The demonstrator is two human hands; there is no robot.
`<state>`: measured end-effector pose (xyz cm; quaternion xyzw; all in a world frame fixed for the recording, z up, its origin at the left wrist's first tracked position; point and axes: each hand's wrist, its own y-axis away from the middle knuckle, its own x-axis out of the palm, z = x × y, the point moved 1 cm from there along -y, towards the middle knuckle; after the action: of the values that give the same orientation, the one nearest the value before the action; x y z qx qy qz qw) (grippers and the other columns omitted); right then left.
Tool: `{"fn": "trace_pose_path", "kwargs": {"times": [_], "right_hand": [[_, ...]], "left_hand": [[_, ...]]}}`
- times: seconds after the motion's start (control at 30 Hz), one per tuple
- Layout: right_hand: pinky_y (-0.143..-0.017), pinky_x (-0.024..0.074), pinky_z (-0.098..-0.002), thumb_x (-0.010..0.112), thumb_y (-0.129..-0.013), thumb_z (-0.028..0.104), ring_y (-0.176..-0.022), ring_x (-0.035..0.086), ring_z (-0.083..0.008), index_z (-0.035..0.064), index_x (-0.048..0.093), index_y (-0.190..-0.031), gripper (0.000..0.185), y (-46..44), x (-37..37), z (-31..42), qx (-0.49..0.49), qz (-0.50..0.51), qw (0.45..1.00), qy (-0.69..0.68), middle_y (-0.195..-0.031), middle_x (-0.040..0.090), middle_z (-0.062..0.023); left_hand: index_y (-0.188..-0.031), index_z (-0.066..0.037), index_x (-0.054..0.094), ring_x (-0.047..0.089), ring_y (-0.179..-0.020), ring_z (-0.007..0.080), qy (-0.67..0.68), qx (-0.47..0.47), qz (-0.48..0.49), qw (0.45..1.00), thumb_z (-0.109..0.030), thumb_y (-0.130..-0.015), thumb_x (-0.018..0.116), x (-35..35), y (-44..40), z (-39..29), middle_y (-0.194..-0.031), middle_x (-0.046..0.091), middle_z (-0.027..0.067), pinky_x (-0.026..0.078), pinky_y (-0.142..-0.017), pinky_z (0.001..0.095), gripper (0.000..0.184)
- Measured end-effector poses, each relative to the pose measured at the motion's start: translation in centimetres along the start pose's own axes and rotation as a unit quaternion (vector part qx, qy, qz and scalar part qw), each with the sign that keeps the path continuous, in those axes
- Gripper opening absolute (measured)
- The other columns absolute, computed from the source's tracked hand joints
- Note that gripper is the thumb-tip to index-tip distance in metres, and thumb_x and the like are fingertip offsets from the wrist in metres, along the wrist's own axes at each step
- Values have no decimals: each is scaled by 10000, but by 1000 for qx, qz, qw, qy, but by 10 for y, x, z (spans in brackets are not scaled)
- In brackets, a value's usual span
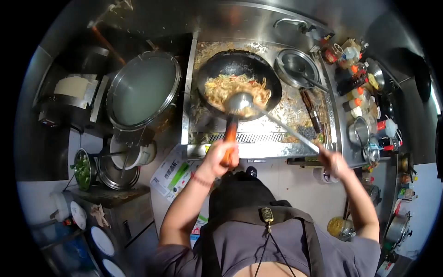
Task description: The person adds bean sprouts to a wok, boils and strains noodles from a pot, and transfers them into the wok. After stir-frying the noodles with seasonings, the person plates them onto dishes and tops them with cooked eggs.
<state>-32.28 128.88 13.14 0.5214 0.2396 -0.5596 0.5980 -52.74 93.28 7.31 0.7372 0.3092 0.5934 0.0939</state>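
A black wok (240, 59) sits on the metal stove, with noodles (221, 87) and bits of vegetable in it. My left hand (220, 158) is closed around the wok's orange-brown handle, below the pan. A long-handled metal ladle (241, 101) reaches over the wok's near edge, its bowl against the noodles. My right hand (333, 162) grips the far end of the ladle's handle, right of the stove front. The ladle's bowl hides part of the noodles and the wok's rim near the handle.
A large pot of cloudy liquid (145, 90) stands left of the stove. A round metal pan with a ladle (297, 69) sits at the stove's back right. Bottles and seasoning containers (357, 99) crowd the right side. A bowl of chopped greens (83, 170) is at lower left.
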Motion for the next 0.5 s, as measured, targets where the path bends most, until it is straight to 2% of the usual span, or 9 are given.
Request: {"fn": "trace_pose_path", "kwargs": {"times": [0.03,0.13,0.2,0.23,0.3,0.33,0.43,0.47,0.5], "right_hand": [[-653,500,-378,577,-817,90,-728,620,-294,157,468,-1263,464,-23,-24,29,45,0,999,31,-861,629,-169],[-650,487,-348,577,-826,85,-695,608,-272,93,488,-1236,420,-68,-30,36,-31,-68,997,12,-864,628,-173],[-618,463,-342,571,-848,118,-648,583,-240,51,463,-1246,418,-61,-51,58,-100,-144,983,-59,-824,632,-143],[-547,436,-303,533,-879,148,-582,548,-165,47,468,-1247,388,-48,-57,52,-101,-161,973,-128,-747,614,-74],[-492,402,-240,503,-895,165,-542,486,-92,58,448,-1276,400,-8,-89,64,46,-60,961,-267,-695,566,-10],[-492,402,-240,503,-895,165,-542,486,-92,58,448,-1276,400,1,-86,57,48,-63,961,-264,-695,566,-10],[-458,361,-206,485,-905,264,-498,382,-55,98,353,-1349,491,-1,-56,50,152,-28,877,-455,-616,434,50],[-465,374,-221,502,-897,284,-508,383,-62,85,352,-1346,513,-21,-35,60,214,-64,880,-420,-618,414,52],[-496,414,-241,507,-895,293,-569,473,-71,71,352,-1342,522,-44,-2,59,186,-90,879,-429,-664,485,18]], "left_hand": [[-804,-55,455,400,-447,73,23,8,12,1000,-71,-832,517,3,-16,-7,-597,432,8,294,-364,212,71],[-789,-49,475,414,-434,92,-5,42,33,999,-88,-840,525,-25,-21,21,-601,447,31,308,-378,229,82],[-889,-58,464,414,-435,101,-14,45,41,998,-98,-840,540,-46,7,39,-634,448,36,319,-375,241,99],[-916,-63,455,411,-424,108,-21,37,29,999,-81,-830,543,-46,22,41,-650,451,39,323,-368,246,125],[-906,-60,455,420,-425,113,-49,26,9,998,-71,-823,547,-32,27,33,-644,454,41,322,-362,250,125],[-882,-47,452,448,-452,121,-58,21,4,998,-64,-816,550,-21,18,23,-646,461,47,338,-374,255,119],[-820,-19,451,469,-493,127,-18,42,17,999,-48,-803,551,-10,-33,-6,-654,469,63,379,-427,266,105],[-816,-16,453,467,-492,130,-18,50,1,999,-44,-800,548,-6,-44,-9,-653,469,64,384,-432,272,101],[-813,-13,455,465,-492,132,-17,57,-15,998,-40,-798,546,-3,-55,-9,-652,468,64,389,-437,277,96]]}}
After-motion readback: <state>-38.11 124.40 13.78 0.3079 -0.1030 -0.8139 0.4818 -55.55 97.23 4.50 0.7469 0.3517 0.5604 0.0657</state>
